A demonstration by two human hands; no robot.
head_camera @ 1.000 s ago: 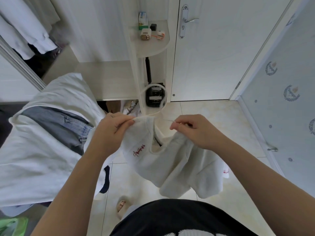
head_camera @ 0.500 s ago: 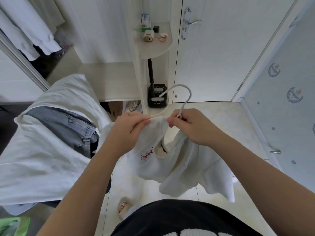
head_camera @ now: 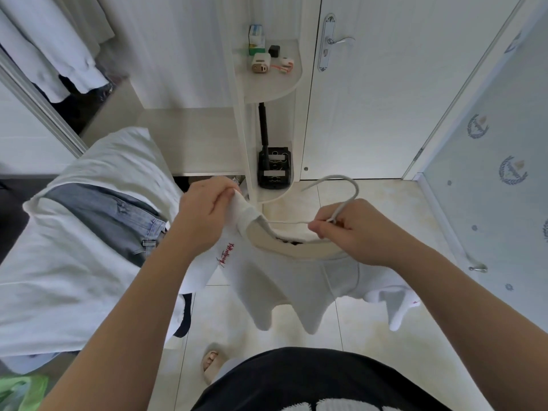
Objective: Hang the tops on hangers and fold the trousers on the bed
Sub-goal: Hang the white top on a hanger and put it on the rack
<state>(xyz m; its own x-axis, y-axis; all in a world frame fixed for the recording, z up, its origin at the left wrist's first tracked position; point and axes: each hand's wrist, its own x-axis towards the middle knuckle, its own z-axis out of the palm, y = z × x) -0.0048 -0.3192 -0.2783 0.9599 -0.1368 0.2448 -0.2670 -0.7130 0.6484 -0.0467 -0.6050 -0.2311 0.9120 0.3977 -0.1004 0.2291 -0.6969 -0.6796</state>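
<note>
Fingers of the left hand pinch the white red-lettered top at its collar; right hand fingers pinch the pale hooked hanger (hook uncovered).

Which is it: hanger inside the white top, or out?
Partly in. One hanger arm runs into the white top's shoulder at the left hand; the hook sticks out above the right hand.

Red script lettering on front of white top: slanted, too small for certain reading. White labels on black device: no legible characters. Print on small box on shelf: illegible. Crest emblems on frosted panel: wording unreadable
</note>
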